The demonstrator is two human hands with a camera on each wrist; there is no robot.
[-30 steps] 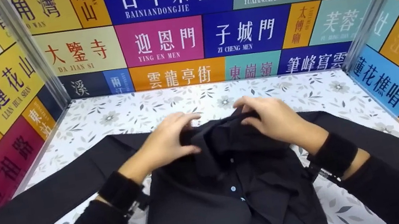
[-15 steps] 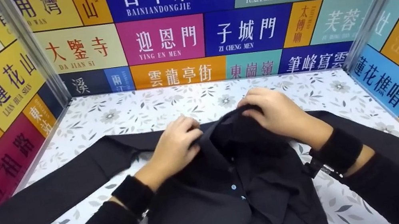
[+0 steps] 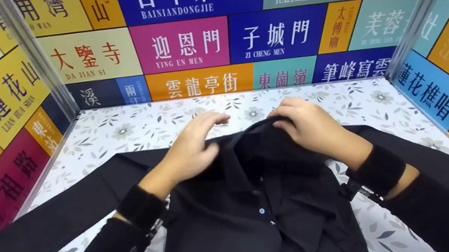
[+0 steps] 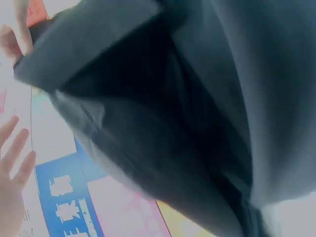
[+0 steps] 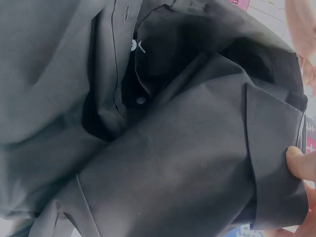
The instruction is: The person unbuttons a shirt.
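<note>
A black long-sleeved button-up shirt (image 3: 220,236) lies front up, its sleeves spread to both sides. My right hand (image 3: 309,130) pinches the collar (image 5: 276,158) and holds its back edge raised; in the right wrist view the thumb (image 5: 301,163) lies over the collar band. My left hand (image 3: 187,150) is at the collar's left side, thumb and fingers parted. In the left wrist view the same left hand (image 4: 12,182) shows spread fingers apart from the cloth. Light buttons (image 3: 261,211) run down the front, and the right front panel is folded and wrinkled.
The table (image 3: 123,120) has a white cover with grey leaves and flowers. Colourful sign-printed panels (image 3: 184,46) stand at the back and both sides, with clear corner strips (image 3: 33,57) between them. The left sleeve (image 3: 58,222) and right sleeve (image 3: 437,172) reach towards the side panels.
My left hand first closed in at the collar's left side, then its fingers spread and rose away. My right hand has kept its pinch, shifting slightly, and the collar opening stands rounder.
</note>
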